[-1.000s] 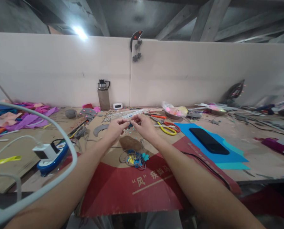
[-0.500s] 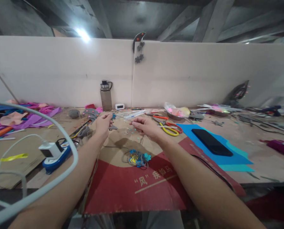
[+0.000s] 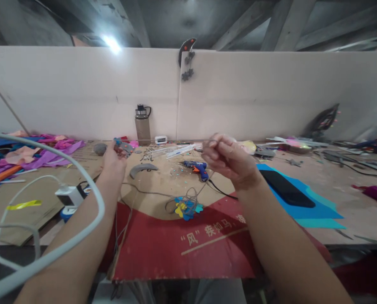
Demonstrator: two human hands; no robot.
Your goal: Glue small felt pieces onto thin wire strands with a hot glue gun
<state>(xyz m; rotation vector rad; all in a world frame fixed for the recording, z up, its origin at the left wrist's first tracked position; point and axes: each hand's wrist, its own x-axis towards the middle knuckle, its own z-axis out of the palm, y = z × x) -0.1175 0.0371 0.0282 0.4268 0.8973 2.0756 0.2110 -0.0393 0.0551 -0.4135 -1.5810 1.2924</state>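
My left hand (image 3: pixel 114 162) is closed on grey string, with a small blue piece at its fingertips. My right hand (image 3: pixel 229 159), slightly blurred, is closed in a pinch on the same string. A thin length of it seems to run taut between the two hands. Below them, loops of grey string (image 3: pixel 192 195) lie over blue, teal and yellow flower cutouts (image 3: pixel 187 212) on the red and brown cardboard (image 3: pixel 157 245). Between my hands on the board sit a grey crescent (image 3: pixel 141 169) and a blue glue gun (image 3: pixel 201 169).
A white cable (image 3: pixel 101 198) arches across the left front, near a white charger (image 3: pixel 69 196). A bottle (image 3: pixel 142 128) stands by the partition. A black phone (image 3: pixel 286 188) rests on blue sheets at the right. Coloured scraps (image 3: pixel 26 154) are heaped at far left.
My hands have moved apart, left hand leftward and right hand rightward, stretching the string between them. The crescent and glue gun now show; my right hand and forearm cover the scissors' place.
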